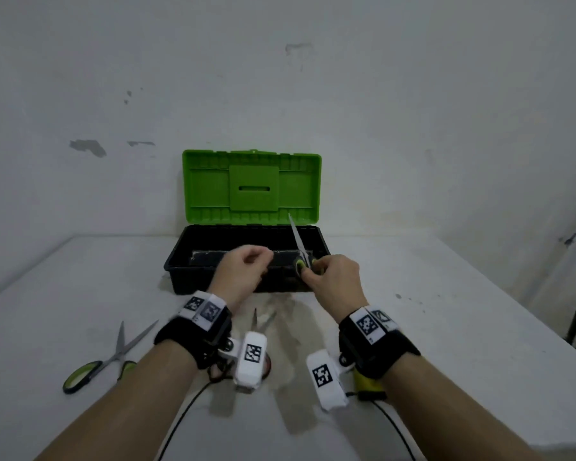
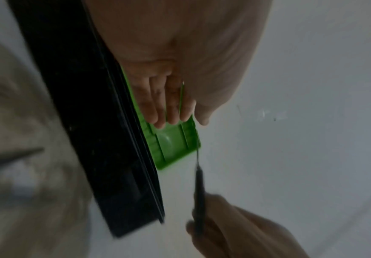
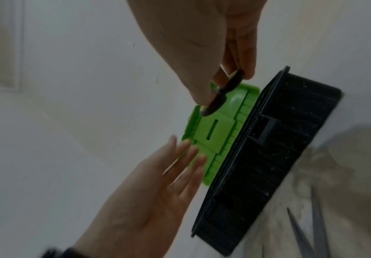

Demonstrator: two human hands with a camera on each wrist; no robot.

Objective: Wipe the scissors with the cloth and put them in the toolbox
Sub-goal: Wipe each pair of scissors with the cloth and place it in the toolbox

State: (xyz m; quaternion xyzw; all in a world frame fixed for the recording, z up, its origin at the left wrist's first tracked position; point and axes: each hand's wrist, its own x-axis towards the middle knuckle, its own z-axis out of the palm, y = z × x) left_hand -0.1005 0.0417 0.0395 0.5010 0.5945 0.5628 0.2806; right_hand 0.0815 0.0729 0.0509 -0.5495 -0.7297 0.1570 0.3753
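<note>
The right hand grips the green-and-black handles of the steel scissors over the front right of the black toolbox with its raised green lid. Their closed blades run up and away, tip toward the lid. The left hand hovers beside them, fingers relaxed and holding nothing.

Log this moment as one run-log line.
right hand: grips held scissors by handles, blades up | left hand: open, empty | toolbox: lid open | table scissors: blades apart
</note>
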